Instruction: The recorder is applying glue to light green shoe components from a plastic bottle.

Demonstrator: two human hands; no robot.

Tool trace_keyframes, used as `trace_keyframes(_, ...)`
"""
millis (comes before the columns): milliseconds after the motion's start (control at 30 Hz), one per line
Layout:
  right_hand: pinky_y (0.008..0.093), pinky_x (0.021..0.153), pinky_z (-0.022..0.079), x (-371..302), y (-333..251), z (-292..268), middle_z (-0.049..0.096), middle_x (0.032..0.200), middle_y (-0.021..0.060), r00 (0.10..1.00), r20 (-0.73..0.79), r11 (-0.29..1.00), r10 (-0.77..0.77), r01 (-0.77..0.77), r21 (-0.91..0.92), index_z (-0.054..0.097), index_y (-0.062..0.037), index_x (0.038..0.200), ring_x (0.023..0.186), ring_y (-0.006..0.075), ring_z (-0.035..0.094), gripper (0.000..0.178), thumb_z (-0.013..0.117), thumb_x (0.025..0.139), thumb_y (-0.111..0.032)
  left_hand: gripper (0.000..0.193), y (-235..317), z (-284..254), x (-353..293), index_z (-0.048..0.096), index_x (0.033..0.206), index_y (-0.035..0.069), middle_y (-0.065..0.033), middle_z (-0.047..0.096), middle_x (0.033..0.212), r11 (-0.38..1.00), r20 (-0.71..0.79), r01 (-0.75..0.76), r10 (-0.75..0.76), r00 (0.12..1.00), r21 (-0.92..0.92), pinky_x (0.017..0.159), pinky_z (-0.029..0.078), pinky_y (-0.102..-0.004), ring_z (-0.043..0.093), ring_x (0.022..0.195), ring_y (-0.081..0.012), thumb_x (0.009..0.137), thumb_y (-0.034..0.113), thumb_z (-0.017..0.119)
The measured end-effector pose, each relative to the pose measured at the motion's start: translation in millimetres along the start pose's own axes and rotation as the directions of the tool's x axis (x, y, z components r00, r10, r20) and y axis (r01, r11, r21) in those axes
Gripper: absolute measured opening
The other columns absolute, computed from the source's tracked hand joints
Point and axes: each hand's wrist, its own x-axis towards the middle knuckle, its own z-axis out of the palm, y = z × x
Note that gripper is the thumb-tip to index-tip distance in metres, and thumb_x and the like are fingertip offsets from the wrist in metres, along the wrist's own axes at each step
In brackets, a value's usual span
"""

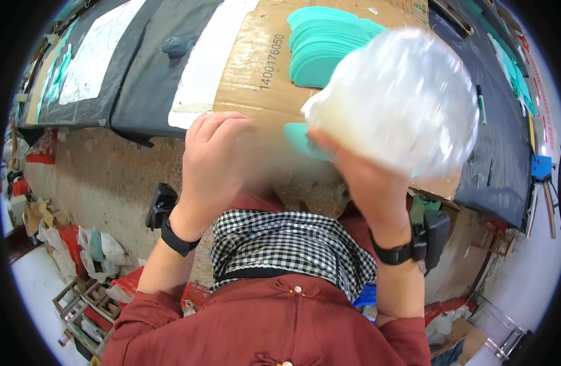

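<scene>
My left hand point(214, 149) is raised at the table's front edge, its fingers bent inward. A blurred patch covers the fingertips and thumb, so whether they hold anything is hidden. My right hand point(369, 186) is closed, with a thin teal rounded piece point(298, 141) at its thumb and fingers. Against and above this hand is a large, shiny, whitish translucent round thing point(408, 100), like crumpled plastic; motion smears it, and I cannot tell whether the hand also grips it. Behind lies a fanned stack of teal rounded pieces point(323, 52) on the cardboard sheet point(247, 67).
White sheets point(198, 67) and a small dark crumpled lump point(176, 46) lie on the black table cover point(149, 82) at left. A green-and-white pen point(481, 105) is at right. Plastic bags point(100, 253) and a wooden rack point(88, 305) stand on the floor at left.
</scene>
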Motion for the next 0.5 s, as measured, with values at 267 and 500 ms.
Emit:
trace_keyframes(267,0.0368,0.1,0.055,-38.4,5.5,-68.8,0.072,0.125,0.0107,0.961,-0.055,0.959,0.271,-0.274,-0.068,0.067,0.0028,0.128,0.11,0.0208,0.069,0.041,0.083,0.091,-0.005,0.018,-17.7,-19.4,4.1,0.073,0.109,0.003,-0.013,0.07,0.12,0.991,-0.098,0.12,-0.126,0.987,-0.064,0.101,0.05,-0.0379,0.066,0.114,-0.0282,0.091,0.003,0.073)
trace_keyframes(500,0.033,0.079,0.059,8.8,1.1,-41.0,0.078,0.103,0.0065,0.836,-0.204,0.833,0.509,-0.42,0.36,0.074,-0.0013,0.111,0.09,0.0171,0.074,0.025,0.085,0.089,-0.009,0.018,-11.9,-20.0,22.8,0.072,0.11,0.001,-0.0126,0.07,0.12,0.987,-0.116,0.146,-0.154,0.981,-0.071,0.102,0.049,-0.0365,0.066,0.114,-0.0278,0.093,0.006,0.072)
